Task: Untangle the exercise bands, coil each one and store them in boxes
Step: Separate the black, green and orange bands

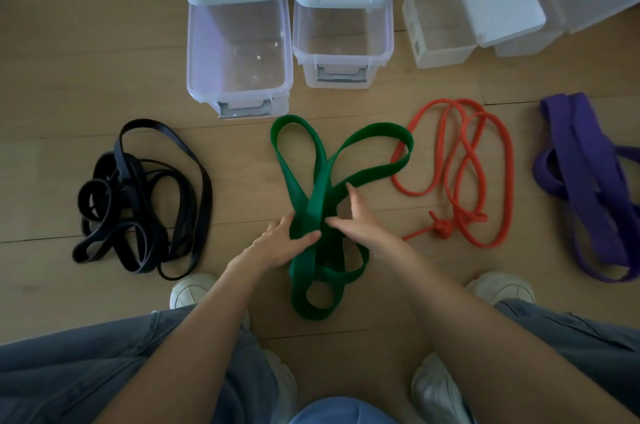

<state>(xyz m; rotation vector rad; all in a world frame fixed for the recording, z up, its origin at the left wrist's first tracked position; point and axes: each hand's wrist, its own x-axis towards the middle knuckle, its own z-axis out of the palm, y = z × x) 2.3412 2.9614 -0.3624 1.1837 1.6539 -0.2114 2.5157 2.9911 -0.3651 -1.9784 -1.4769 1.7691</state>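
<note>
Green band sits between both hands on the wood floor, loops crossed; lowest loop lies nearer than the hands, two big loops fan out beyond them; left hand grips the crossing, thumb over the strap; right hand touches the same knot area with fingers fairly straight, whether it pinches anything I cannot tell; black band in a tangled heap left of the left hand; orange cord, knotted at its near end, right of the right hand; purple band further right, blurred; beyond the hands, two clear boxes with lids tipped back; smaller clear boxes far right, lids open.
</note>
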